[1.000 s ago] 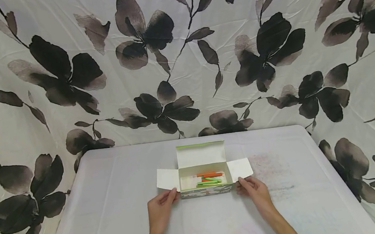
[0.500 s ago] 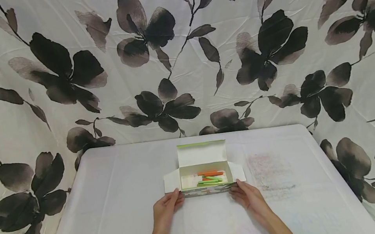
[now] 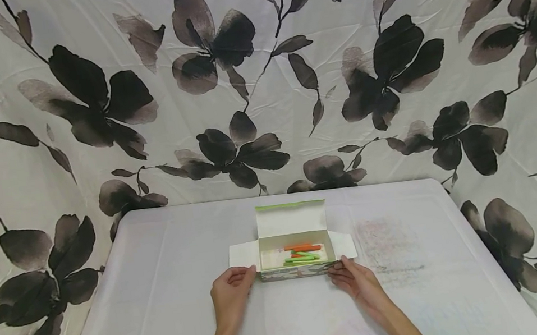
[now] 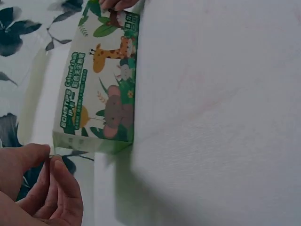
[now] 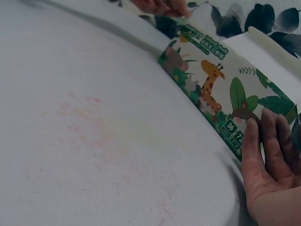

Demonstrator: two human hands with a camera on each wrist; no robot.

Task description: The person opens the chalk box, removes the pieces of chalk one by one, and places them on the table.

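An open cardboard chalk box (image 3: 295, 272) with printed animals stands mid-table, its lid (image 3: 291, 219) raised at the back. Orange chalk sticks (image 3: 302, 248) and green chalk sticks (image 3: 301, 259) lie inside. At the left, my left hand (image 3: 232, 297) pinches the edge of the left side flap (image 3: 244, 254) between thumb and index finger. My right hand (image 3: 362, 282) holds the right side flap (image 3: 342, 244) by its front corner, thumb on top. In the right wrist view, the fingers (image 5: 268, 136) of that hand lie along the box's printed front; its thumb is hidden there.
The box rests on a white-covered table (image 3: 173, 293). Reddish and dark chalk smudges (image 3: 388, 248) mark the cover to the right. Behind the table's far edge hangs a white curtain (image 3: 300, 174) with dark flower prints.
Both side flaps swung inward half a second ago and now spread outward slightly again. My left hand moved in, then back left; my right hand moved left toward the box front.
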